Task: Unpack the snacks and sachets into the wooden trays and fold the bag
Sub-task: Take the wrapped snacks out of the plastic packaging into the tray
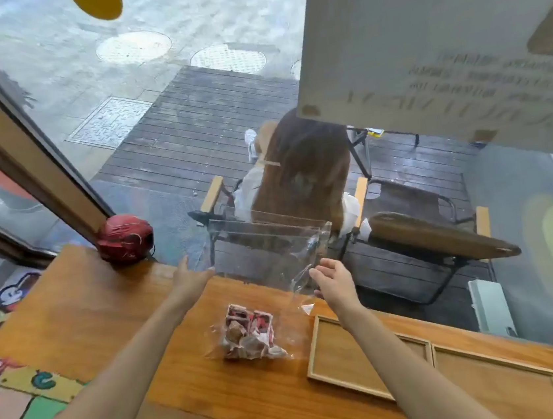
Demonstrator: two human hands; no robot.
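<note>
1. Right hand [333, 280] pinches one bottom corner of the clear bag [269, 248]; left hand [191, 279] grips the other, holding it up over the tabletop [108, 314].
2. Below lies a pile of snacks [249, 334].
3. Two wooden trays [432, 346] sit just right, side by side.

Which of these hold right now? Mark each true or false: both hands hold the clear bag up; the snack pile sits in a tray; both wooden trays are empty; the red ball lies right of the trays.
1. The left hand and right hand hold the clear bag up. True.
2. The snack pile sits in a tray. False: it lies on the counter, left of the trays.
3. The near tray and far tray are empty. True.
4. The red ball lies right of the trays. False: far left, by the window.
</note>
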